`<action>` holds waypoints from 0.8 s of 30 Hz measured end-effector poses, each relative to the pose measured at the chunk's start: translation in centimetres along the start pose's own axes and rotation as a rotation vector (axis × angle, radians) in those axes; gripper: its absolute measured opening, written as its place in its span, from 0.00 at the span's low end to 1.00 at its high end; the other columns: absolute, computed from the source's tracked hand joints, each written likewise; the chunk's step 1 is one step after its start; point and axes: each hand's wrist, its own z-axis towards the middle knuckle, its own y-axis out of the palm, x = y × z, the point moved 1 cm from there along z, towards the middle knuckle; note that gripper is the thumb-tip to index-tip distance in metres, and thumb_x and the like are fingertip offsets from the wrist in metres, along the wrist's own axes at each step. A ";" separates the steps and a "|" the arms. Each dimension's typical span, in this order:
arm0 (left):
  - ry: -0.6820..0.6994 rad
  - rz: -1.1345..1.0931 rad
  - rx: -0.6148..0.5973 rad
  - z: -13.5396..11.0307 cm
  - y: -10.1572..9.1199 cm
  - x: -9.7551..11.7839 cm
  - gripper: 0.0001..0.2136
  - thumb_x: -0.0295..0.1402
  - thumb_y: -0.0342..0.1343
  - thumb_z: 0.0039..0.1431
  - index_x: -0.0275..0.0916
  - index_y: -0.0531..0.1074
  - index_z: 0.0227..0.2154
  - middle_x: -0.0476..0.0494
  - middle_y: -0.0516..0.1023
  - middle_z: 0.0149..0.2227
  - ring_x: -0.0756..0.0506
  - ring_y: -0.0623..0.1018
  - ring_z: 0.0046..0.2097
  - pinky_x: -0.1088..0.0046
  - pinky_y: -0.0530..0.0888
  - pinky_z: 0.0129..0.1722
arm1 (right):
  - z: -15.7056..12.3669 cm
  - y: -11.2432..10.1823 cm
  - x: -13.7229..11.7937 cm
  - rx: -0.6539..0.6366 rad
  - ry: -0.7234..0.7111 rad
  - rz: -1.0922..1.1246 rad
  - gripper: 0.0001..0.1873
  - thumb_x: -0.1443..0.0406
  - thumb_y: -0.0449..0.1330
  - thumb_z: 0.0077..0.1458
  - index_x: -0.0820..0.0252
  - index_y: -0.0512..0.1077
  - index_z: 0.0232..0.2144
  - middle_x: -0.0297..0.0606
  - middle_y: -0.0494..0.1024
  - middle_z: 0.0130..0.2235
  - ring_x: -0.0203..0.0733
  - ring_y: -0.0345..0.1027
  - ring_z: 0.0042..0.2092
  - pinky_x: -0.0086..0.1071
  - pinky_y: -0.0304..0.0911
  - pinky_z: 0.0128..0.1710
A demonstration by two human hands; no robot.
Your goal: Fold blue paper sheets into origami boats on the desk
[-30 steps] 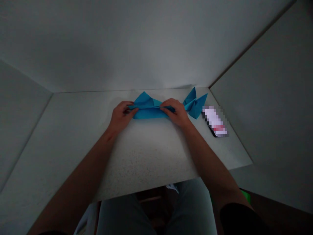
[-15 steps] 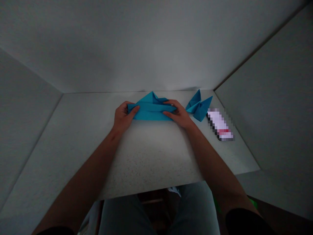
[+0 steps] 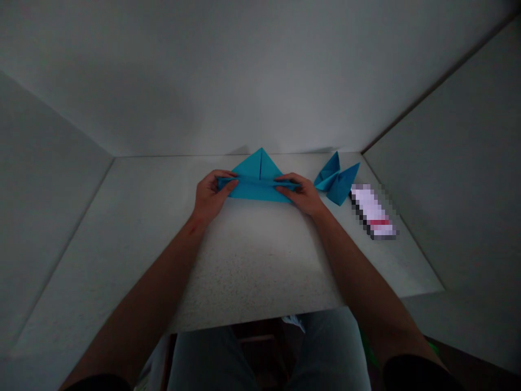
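Note:
A folded sheet of blue paper (image 3: 256,191) is held by both hands over the far part of the white table. Its upper part forms a triangle with a vertical centre line, and a raised fold runs across between the hands. My left hand (image 3: 214,193) grips the left end, thumb in front and fingers behind. On the right end, my right hand (image 3: 303,193) pinches the same fold between thumb and fingers. Close to the right hand stands a blue origami piece (image 3: 337,179) with two pointed tips.
A phone (image 3: 373,212), its screen blurred out, lies on the right of the white tabletop (image 3: 252,271). A pale wall (image 3: 244,81) rises directly behind the table, with side walls left and right. The table's front edge is above my legs (image 3: 203,358).
The paper's upper part now stands as an even triangle with its centre line visible, where before it was lopsided. The band between my hands has become narrower. The view has shifted slightly.

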 end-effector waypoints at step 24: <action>-0.074 0.119 -0.241 -0.2 -0.1 0.2 0.17 0.52 0.73 0.56 0.44 0.85 0.37 0.41 0.85 0.48 0.41 0.84 0.49 0.64 0.81 0.52 | 0.2 -0.1 -0.2 0.194 0.019 0.164 0.24 0.41 0.71 0.59 0.52 0.78 0.43 0.35 0.80 0.39 0.43 0.72 0.39 0.37 0.70 0.41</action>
